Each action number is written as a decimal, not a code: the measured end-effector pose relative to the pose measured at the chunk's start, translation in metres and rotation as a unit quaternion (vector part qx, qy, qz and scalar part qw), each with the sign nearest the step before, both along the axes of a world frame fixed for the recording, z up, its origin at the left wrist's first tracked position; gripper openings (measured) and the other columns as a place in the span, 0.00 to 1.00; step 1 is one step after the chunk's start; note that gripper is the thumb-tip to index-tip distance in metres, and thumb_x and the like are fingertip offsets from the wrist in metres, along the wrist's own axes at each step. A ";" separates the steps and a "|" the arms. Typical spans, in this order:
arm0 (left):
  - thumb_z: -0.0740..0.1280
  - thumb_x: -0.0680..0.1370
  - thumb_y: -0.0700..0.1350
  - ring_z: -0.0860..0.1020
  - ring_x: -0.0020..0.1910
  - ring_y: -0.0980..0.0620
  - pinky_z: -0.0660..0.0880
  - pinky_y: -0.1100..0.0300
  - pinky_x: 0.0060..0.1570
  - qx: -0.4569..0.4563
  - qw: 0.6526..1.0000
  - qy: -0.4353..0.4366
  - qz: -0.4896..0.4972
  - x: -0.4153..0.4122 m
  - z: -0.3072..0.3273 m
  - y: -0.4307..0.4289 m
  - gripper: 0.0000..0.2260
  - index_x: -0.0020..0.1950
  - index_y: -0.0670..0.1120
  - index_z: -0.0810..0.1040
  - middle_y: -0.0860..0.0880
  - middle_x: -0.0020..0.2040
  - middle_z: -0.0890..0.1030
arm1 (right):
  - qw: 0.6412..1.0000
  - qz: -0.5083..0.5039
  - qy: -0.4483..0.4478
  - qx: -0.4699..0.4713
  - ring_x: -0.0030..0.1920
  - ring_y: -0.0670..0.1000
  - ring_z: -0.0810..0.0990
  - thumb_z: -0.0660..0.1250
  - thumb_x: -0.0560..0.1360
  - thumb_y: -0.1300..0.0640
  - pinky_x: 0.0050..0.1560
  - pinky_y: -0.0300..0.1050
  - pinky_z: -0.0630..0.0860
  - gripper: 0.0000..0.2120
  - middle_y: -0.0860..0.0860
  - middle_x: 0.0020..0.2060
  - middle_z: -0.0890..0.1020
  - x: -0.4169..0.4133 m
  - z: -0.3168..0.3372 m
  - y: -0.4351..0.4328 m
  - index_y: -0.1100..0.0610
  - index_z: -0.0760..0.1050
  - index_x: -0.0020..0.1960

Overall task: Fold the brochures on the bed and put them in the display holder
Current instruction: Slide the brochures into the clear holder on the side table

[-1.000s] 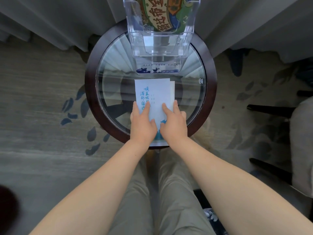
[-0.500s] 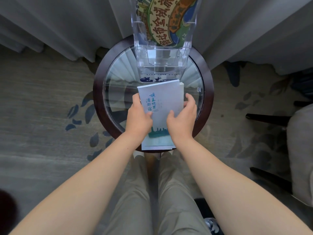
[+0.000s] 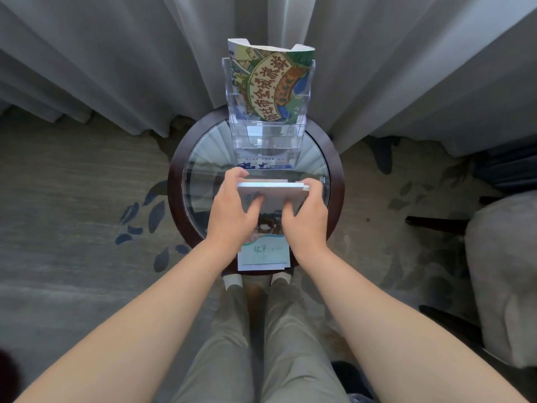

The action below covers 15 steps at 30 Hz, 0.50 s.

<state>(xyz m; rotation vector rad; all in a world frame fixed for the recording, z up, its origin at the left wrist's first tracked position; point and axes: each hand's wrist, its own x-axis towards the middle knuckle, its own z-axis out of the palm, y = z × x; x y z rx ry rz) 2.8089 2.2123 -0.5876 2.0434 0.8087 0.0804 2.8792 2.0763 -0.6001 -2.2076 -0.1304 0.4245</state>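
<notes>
Lifted clear, brochure (image 3: 273,192) seemingly level; left hand (image 3: 232,218) and right hand (image 3: 305,223) fingers curl round its sides.

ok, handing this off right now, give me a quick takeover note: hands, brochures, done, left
Hands: left hand and right hand both grip the folded brochure by its sides, above the round table, in front of the display holder.
Done: a colourful brochure stands in the holder's rear pocket.
To do: slot the held one in; a second brochure lies at the table's near edge, likely next.
</notes>
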 end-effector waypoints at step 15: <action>0.66 0.83 0.41 0.76 0.44 0.45 0.77 0.44 0.44 0.097 0.990 0.071 -0.069 -0.007 0.009 -0.007 0.03 0.55 0.42 0.77 0.46 0.50 0.76 | 0.979 0.171 -0.053 -0.096 0.51 0.56 0.74 0.64 0.77 0.71 0.42 0.44 0.69 0.21 0.50 0.52 0.71 -0.001 -0.001 -0.013 0.50 0.73 0.62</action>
